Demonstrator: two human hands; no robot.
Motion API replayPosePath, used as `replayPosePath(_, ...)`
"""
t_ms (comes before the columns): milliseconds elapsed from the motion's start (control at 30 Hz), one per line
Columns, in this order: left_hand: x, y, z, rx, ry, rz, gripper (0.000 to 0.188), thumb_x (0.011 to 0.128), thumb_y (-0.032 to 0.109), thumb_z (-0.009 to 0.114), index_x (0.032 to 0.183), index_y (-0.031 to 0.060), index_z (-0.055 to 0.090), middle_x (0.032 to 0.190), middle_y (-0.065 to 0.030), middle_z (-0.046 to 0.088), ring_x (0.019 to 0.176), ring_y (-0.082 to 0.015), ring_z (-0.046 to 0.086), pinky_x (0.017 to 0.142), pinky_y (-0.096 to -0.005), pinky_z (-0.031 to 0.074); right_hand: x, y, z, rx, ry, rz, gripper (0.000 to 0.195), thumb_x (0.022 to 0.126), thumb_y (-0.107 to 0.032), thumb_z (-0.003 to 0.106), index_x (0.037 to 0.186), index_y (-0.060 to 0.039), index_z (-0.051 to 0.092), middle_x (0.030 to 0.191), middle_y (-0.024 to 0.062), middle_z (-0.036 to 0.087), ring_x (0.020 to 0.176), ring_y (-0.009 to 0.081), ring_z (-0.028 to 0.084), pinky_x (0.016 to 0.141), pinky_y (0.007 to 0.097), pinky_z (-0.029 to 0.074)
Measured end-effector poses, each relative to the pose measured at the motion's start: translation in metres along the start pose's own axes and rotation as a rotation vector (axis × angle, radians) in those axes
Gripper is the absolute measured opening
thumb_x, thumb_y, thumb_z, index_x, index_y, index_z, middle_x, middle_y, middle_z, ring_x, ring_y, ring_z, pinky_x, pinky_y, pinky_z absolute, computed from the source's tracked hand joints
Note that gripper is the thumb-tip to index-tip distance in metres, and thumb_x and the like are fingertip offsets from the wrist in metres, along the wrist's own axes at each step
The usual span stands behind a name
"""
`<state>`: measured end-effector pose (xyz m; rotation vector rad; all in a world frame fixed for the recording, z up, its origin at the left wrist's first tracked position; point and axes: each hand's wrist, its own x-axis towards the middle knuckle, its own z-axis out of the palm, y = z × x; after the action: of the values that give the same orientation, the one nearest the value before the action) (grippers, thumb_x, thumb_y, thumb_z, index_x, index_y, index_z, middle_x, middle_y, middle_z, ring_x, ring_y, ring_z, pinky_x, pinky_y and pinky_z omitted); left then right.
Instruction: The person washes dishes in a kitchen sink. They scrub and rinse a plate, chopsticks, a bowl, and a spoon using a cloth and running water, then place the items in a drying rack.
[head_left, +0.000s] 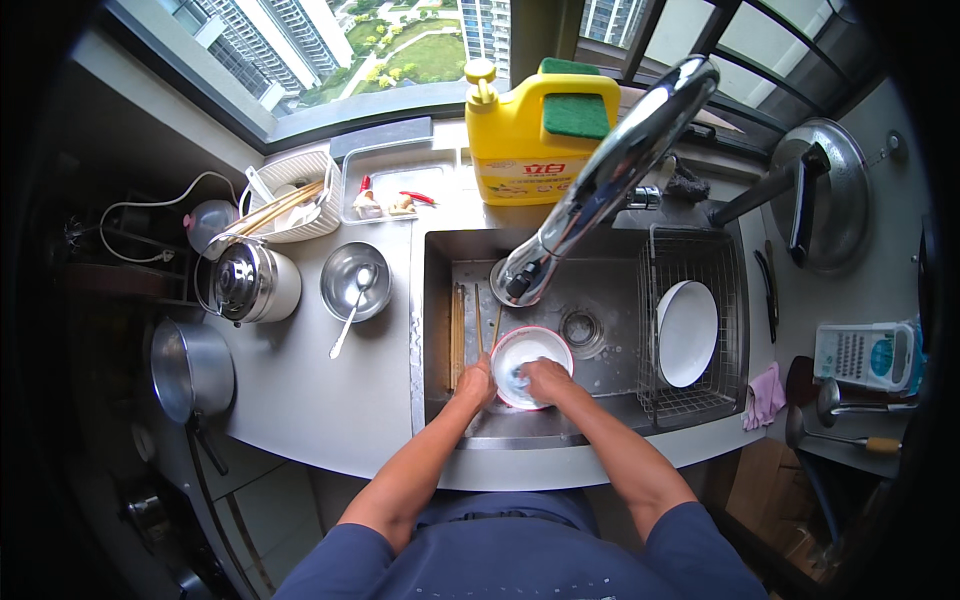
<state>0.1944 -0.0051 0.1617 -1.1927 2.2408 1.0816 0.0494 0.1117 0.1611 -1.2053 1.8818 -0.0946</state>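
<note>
Low in the stainless steel sink (615, 300), a white bowl with a red rim (534, 346) is held by my left hand (476, 382) at its left edge. My right hand (546, 379) reaches inside the bowl, its fingers on a pale bluish cloth or sponge (519, 377) that is partly hidden. Wooden chopsticks (457, 330) lie along the sink's left side, and more stand out just beyond my left hand. Over the sink arches a chrome faucet (600, 180). A white dish (688, 334) leans in the wire rack (651, 262) on the right.
A yellow detergent jug (517, 142) with green scouring pads (576, 115) stands behind the sink. Leftward are a steel bowl (337, 277) with a spoon (351, 315), a lidded pot (277, 289), a utensil basket (326, 214) and a saucepan (187, 367). A pink cloth (765, 397) lies right of the sink.
</note>
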Motion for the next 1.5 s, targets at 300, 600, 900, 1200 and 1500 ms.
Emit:
replayPosePath(300, 0.008, -0.006, 0.021, -0.034, 0.003, -0.033, 0.034, 0.084, 0.013, 0.054, 0.116, 0.0006, 0.055, 0.097, -0.0358, 0.063, 0.095, -0.0507, 0.063, 0.084, -0.0518, 0.052, 0.006, -0.013, 0.011, 0.165, 0.336, 0.035, 0.027, 0.083, -0.011, 0.062, 0.11, -0.0098, 0.063, 0.105, 0.0245, 0.059, 0.096, 0.0426, 0.063, 0.084, 0.0503, 0.051)
replayPosePath(600, -0.105, 0.055, -0.147, -0.286, 0.678, 0.489, 0.02, 0.085, 0.003, 0.06, 0.105, 0.0029, 0.062, 0.088, -0.0172, 0.066, 0.083, -0.0364, 0.062, 0.075, -0.0421, 0.05, -0.021, -0.006, -0.008, 0.164, 0.245, 0.099, 0.027, 0.081, -0.011, 0.058, 0.106, -0.0113, 0.066, 0.107, 0.024, 0.061, 0.098, 0.0421, 0.062, 0.087, 0.0479, 0.05)
replayPosePath(900, -0.099, -0.068, -0.252, -0.497, 0.503, -0.181, 0.025, 0.096, 0.024, 0.059, 0.102, 0.0003, 0.056, 0.071, -0.0067, 0.06, 0.052, -0.0159, 0.05, 0.05, -0.0328, 0.041, -0.02, -0.029, -0.005, 0.135, 0.268, 0.168, 0.043, 0.078, -0.015, 0.066, 0.12, -0.0089, 0.056, 0.108, 0.0302, 0.058, 0.097, 0.0485, 0.061, 0.086, 0.0516, 0.051)
replayPosePath(1200, -0.124, -0.062, -0.228, -0.481, 0.602, -0.006, 0.023, 0.101, 0.019, 0.046, 0.096, 0.0005, 0.058, 0.065, -0.0109, 0.056, 0.051, -0.0251, 0.051, 0.048, -0.0373, 0.041, -0.022, -0.015, -0.017, 0.625, 0.068, 0.23, 0.034, 0.078, -0.004, 0.063, 0.112, -0.0034, 0.061, 0.094, 0.0207, 0.065, 0.088, 0.0345, 0.068, 0.072, 0.0423, 0.06)
replayPosePath(1500, -0.129, 0.033, -0.137, -0.169, 0.441, 0.342, 0.03, 0.101, 0.022, 0.044, 0.093, 0.0003, 0.064, 0.067, -0.019, 0.057, 0.06, -0.0331, 0.056, 0.06, -0.0425, 0.044, -0.084, -0.056, -0.052, 1.702, 0.391, -0.198, 0.017, 0.084, -0.003, 0.063, 0.101, -0.0066, 0.059, 0.1, 0.0061, 0.06, 0.09, 0.0166, 0.066, 0.08, 0.0318, 0.056)
